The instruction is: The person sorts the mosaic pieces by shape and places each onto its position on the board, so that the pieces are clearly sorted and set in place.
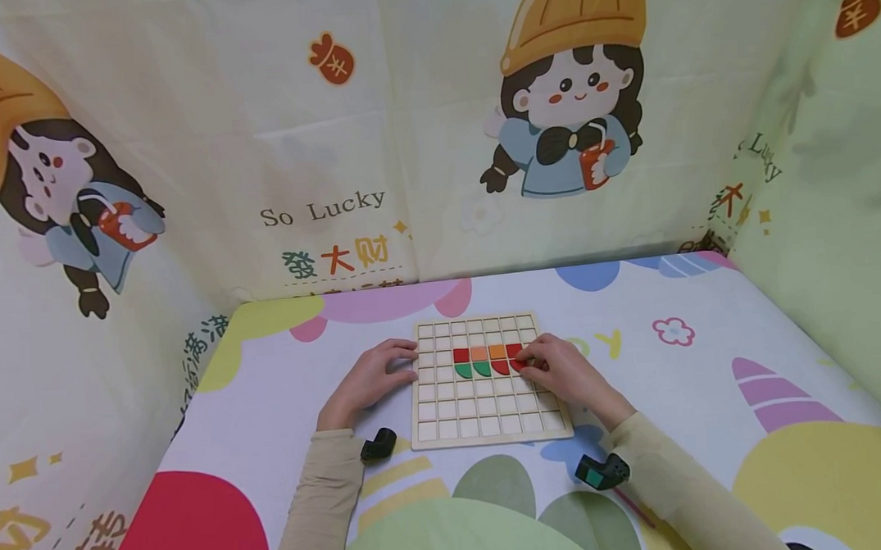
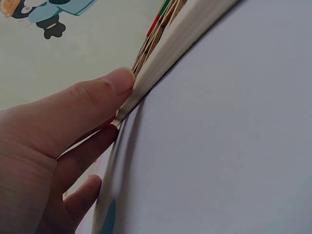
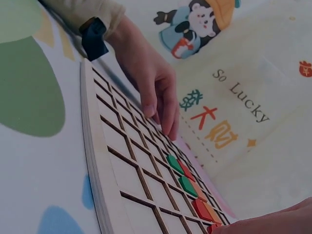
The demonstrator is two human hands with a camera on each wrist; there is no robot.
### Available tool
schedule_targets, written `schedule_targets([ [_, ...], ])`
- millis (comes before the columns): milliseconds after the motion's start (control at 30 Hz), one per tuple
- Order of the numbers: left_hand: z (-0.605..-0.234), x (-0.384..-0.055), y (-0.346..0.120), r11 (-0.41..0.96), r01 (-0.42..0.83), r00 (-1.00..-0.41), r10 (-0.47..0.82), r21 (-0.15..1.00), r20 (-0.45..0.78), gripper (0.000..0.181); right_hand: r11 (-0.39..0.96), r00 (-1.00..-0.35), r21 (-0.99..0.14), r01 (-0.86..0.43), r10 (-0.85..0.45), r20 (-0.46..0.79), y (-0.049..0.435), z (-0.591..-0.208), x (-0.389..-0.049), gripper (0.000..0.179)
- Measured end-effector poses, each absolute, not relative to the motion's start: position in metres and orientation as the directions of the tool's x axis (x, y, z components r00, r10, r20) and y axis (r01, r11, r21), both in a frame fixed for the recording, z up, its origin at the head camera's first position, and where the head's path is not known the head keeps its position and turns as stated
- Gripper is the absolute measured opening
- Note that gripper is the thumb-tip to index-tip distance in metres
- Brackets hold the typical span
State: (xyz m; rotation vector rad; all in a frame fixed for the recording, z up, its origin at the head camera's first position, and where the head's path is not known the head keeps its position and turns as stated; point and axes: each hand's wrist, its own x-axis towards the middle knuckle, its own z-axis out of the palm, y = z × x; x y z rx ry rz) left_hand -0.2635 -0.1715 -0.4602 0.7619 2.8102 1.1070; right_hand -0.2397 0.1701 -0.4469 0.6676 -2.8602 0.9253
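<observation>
A pale wooden grid board lies flat on the table in the head view. Across its middle runs a row of square tiles: a red tile, two orange tiles and another red one at the right. Directly below sit two green quarter-circle tiles and a red quarter-circle tile. At this lower row's right end, my right hand pinches another red quarter-circle tile, partly hidden by the fingertips. My left hand touches the board's left edge with thumb and extended fingertips.
A patterned tablecloth covers the table. Printed cloth walls stand behind it and on both sides. A black wrist camera sits at the left wrist, and a second camera at the right one.
</observation>
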Motion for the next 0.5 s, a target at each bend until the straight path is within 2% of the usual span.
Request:
schedule_targets([
  [500,-0.4607,-0.2637,-0.1721,0.633,0.424,-0.883,0.449,0.648,0.139,0.035,0.722,-0.902,-0.543,-0.428,-0.375,0.212,0.1693,-0.448,-0.2383,0.019],
])
